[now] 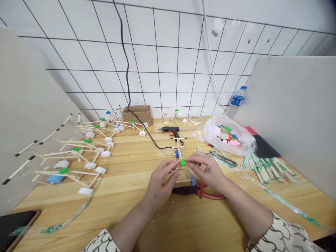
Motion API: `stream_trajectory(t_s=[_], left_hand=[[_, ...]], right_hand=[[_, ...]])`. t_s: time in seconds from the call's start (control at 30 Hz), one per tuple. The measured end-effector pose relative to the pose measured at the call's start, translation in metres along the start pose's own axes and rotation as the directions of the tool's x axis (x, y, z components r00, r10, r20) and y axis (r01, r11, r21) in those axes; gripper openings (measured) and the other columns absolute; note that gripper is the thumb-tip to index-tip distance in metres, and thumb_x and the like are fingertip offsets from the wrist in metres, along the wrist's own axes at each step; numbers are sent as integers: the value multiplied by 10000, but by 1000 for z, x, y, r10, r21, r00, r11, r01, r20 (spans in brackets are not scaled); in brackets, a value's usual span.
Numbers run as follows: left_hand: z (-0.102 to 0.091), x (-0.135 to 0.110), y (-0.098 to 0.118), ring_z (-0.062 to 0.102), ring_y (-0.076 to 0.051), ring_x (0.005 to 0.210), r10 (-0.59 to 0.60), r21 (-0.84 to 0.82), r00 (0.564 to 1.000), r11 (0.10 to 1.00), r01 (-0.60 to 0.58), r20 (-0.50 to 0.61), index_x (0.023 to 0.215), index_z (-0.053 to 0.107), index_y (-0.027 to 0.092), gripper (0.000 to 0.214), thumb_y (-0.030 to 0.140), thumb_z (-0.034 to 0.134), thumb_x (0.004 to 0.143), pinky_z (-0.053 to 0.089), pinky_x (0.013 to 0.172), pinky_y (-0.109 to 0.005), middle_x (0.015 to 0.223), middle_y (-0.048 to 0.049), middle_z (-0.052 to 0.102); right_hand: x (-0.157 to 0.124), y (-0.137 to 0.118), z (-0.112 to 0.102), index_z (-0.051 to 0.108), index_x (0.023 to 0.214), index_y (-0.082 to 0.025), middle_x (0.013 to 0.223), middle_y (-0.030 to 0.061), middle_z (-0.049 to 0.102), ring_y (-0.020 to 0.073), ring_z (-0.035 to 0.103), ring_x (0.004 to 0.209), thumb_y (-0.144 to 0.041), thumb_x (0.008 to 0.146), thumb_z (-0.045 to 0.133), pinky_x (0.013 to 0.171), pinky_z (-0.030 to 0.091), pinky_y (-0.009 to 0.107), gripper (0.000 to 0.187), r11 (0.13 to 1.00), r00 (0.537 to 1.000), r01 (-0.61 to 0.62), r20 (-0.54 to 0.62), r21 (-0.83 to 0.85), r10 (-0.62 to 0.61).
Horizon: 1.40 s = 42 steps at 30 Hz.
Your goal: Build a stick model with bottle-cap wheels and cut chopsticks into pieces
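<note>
Held piece: a small frame of pale wooden sticks (180, 148) with blue bottle-cap wheels (193, 180), lying along the middle of the view, with a glossy green oval piece (182, 162) at its upper part.

Left hand: the left hand (160, 180) is nearly closed, with its fingers curled and its thumb and forefinger pinching the frame from 9 o'clock, just beside the green piece.

Right hand: the right hand (207, 169) is partly closed, with its fingertips (190, 164) reaching in from 3 o'clock to grip the green piece.

Handling: a light, even fingertip pinch from both sides looks best here, since the thin sticks seem easily knocked out of line.

Just below: black-and-red-handled pliers (198, 191) lie on the pale wooden surface (131, 189) at 6 o'clock, under the frame.

Nearby: a black hot glue gun (170, 130) lies at 12 o'clock, a clear plastic bag of colourful pieces (228, 134) at 1 o'clock, and bundles of wooden sticks in green-printed wrappers (267, 171) at 3 o'clock.

Farther off: rows of finished stick frames with white wheels (89, 150) spread across 9 to 10 o'clock.
</note>
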<state>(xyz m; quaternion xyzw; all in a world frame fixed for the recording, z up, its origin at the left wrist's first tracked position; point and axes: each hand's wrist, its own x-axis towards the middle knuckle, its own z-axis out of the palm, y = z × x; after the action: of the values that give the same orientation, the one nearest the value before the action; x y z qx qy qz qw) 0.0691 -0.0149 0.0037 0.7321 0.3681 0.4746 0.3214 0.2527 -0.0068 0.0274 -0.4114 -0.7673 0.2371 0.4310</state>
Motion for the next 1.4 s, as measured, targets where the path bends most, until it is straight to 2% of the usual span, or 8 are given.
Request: stream_trajectory(t_s=[0.2,0.93,1.13,1.4], left_hand=[[0,1,-1,557,-138,842,7,-11,1000,1000,-8,-10,1052,639,204,267,139,528,818,474,724,-243,962,-53,603],[-3,3,-4,562,-132,788,19,12,1000,1000,-19,18,1050,628,197,267,138,535,806,479,706,-257,956,-59,607],[-4,4,-2,567,-139,768,10,27,1000,1000,-10,-19,1016,637,195,242,149,542,798,486,701,-270,924,-60,621],[-4,5,-1,570,-140,778,24,2,1000,1000,-24,-5,1034,644,208,264,145,533,803,487,700,-267,930,-61,615]], right_hand=[[0,0,0,686,889,-193,709,38,605,132,528,636,-136,800,518,594,421,264,198,1000,1000,16,-1,7,-16],[0,-2,1,685,903,-206,707,31,599,132,530,645,-141,803,521,606,426,265,203,1000,1000,10,4,15,-10],[0,-2,0,677,878,-186,708,39,607,130,524,625,-151,798,525,588,426,265,176,1000,1000,-2,-12,2,2],[0,-2,1,685,877,-205,713,33,608,132,523,639,-136,794,526,605,426,266,192,1000,1000,2,-4,21,-2]])
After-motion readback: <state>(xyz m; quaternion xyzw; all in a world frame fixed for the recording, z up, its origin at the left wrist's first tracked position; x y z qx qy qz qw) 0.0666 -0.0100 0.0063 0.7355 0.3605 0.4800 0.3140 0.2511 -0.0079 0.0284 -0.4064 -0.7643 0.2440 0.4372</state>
